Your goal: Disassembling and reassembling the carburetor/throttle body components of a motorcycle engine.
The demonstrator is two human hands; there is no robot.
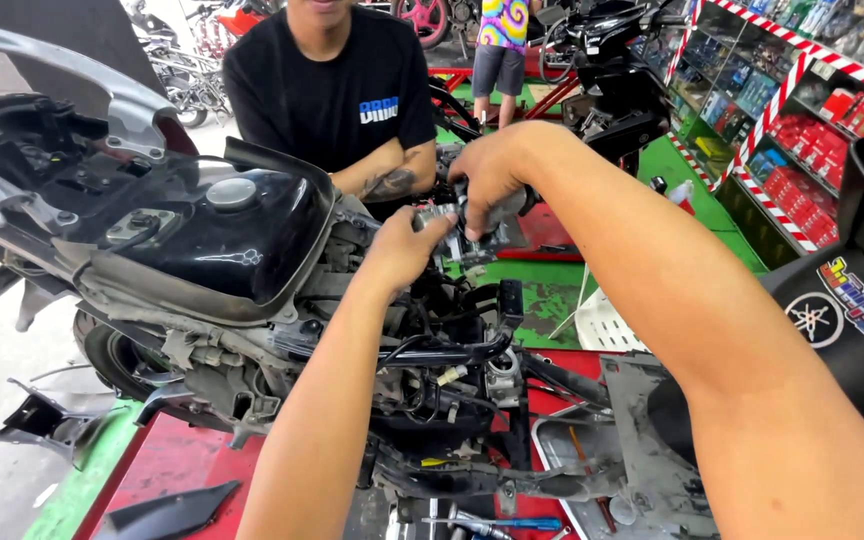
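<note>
A stripped scooter (202, 260) with its seat and panels off lies across the view, its black fuel tank (222, 225) exposed. Above the engine bay my right hand (492, 175) grips a grey metal carburettor-like part (467, 232) from above. My left hand (402, 245) pinches the same part from the left side with its fingertips. Wires, hoses and the black frame (442, 360) sit below both hands. Part of the metal piece is hidden under my right fingers.
A person in a black T-shirt (337, 90) stands across the scooter, forearm (387, 178) resting near the part. Shelves of red boxes (802, 170) line the right. Another black scooter body (852, 300) is at right. A metal tray (572, 460), loose panels and tools lie on the red lift below.
</note>
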